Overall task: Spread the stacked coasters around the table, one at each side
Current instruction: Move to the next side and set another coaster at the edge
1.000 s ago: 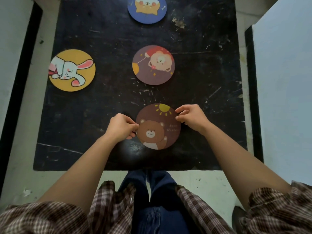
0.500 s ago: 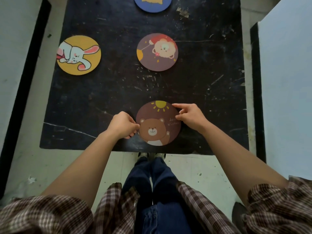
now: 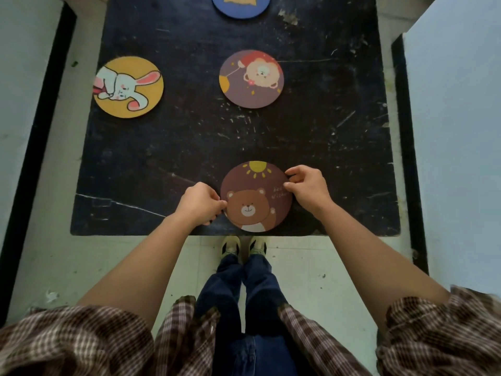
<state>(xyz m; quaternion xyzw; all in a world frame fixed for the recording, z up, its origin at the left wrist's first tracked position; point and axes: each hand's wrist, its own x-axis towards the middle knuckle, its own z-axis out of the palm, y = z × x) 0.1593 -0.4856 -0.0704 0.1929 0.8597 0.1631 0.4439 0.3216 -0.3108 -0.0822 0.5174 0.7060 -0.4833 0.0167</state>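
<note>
While the bear coaster (image 3: 256,196) lay flat at the near edge of the black table (image 3: 162,147), just short of the rim, it was pinched at opposite sides of its disc by both hands. Being round, it offered no long axis; the line that mattered ran left to right through its centre, from one grip to the other. The left hand (image 3: 199,203) was closed on its left edge, fingertips curled onto the rim, and the right hand (image 3: 307,187) was closed on its upper right edge, so the coaster sat directly between them, neither hand nearer. Farther out, the lion coaster (image 3: 251,78) was seen at the table's middle, well apart. The rabbit coaster (image 3: 128,87) lay at the left side and a blue coaster (image 3: 240,6) at the far side. No coaster was seen at the right side, which the right hand was judged to be nearer.
</note>
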